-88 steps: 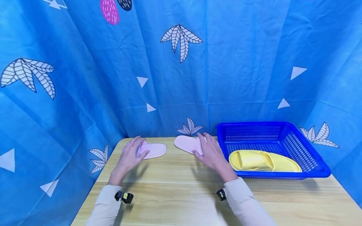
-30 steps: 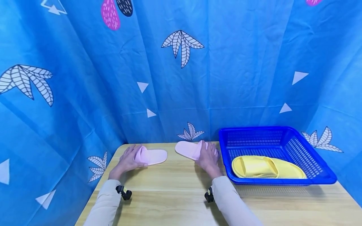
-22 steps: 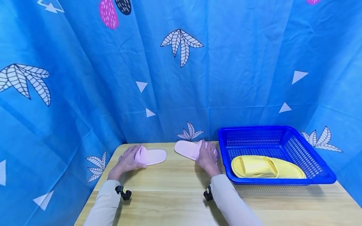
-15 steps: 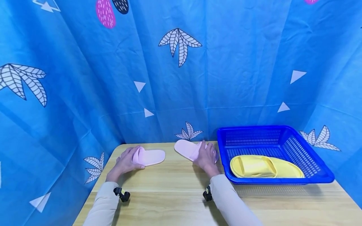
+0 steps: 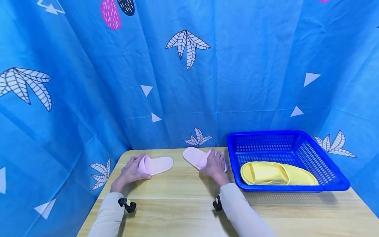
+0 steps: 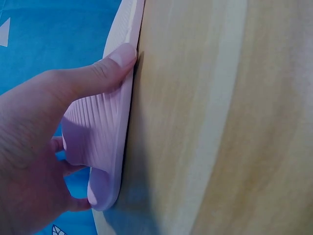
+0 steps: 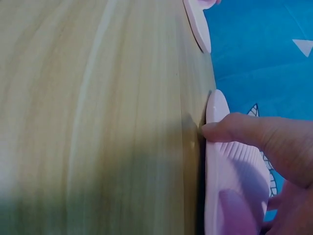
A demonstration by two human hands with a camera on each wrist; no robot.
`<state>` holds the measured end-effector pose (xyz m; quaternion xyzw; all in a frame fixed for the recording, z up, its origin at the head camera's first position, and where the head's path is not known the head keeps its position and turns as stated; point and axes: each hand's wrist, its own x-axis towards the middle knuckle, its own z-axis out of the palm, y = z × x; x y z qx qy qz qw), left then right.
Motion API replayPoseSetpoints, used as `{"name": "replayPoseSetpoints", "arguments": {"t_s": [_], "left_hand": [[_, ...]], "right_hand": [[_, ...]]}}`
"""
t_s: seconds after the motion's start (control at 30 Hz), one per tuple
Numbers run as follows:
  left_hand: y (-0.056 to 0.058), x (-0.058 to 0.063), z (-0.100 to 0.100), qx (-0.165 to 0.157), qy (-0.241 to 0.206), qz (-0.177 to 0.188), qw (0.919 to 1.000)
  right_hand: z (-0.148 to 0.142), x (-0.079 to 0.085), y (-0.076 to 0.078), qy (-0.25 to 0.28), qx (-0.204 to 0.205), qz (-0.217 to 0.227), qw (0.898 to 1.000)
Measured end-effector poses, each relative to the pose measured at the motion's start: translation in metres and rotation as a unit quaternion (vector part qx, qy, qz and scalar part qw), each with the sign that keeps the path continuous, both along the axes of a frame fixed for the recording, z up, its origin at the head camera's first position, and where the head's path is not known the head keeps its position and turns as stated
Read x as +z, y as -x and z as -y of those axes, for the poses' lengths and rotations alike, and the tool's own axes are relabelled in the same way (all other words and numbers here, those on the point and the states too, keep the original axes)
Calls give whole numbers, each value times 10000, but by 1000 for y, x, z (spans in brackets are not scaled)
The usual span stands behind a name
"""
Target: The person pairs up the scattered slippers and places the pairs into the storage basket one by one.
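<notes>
Two light pink slippers lie on the wooden table near its far edge, heel ends facing each other. At the left slipper (image 5: pixel 162 164), my left hand (image 5: pixel 130 170) grips the strap end. In the left wrist view the thumb presses the slipper's (image 6: pixel 98 132) near edge, while other fingertips show at its far side and toe. My right hand (image 5: pixel 214 165) holds the right slipper (image 5: pixel 193 156) over its strap. From the right wrist, the thumb lies on the near edge of that slipper (image 7: pixel 244 171); the other fingers are mostly hidden behind the ribbed strap.
A blue plastic basket (image 5: pixel 296 188) stands at the right of the table (image 5: pixel 177 210), close to my right hand. Inside it lies a yellow slipper (image 5: pixel 267 173). A patterned blue curtain (image 5: pixel 251 65) hangs behind the table and along its sides.
Both hands have come down from above the pink slippers and now grip them at the strap ends. The right slipper has turned slightly, its toe end coming nearer to me.
</notes>
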<state>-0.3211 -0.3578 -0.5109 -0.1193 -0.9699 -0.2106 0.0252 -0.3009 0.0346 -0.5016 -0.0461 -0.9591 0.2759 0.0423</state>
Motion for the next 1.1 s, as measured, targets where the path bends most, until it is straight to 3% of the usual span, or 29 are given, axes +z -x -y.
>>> {"name": "replayPoseSetpoints", "arguments": {"t_s": [0.17, 0.47, 0.73, 1.1], "left_hand": [[-8, 1, -2, 194, -28, 105, 9998], [-18, -7, -1, 235, 123, -148, 9995], [-24, -1, -2, 454, 4, 148, 9989], [-34, 11, -10, 609, 116, -94, 9980]], "right_hand": [[3, 4, -7, 105, 178, -19, 9998], [1, 10, -10, 14, 238, -91, 9997], [2, 27, -15, 188, 345, -170, 9991], [-5, 57, -20, 142, 568, -654, 9961]]}}
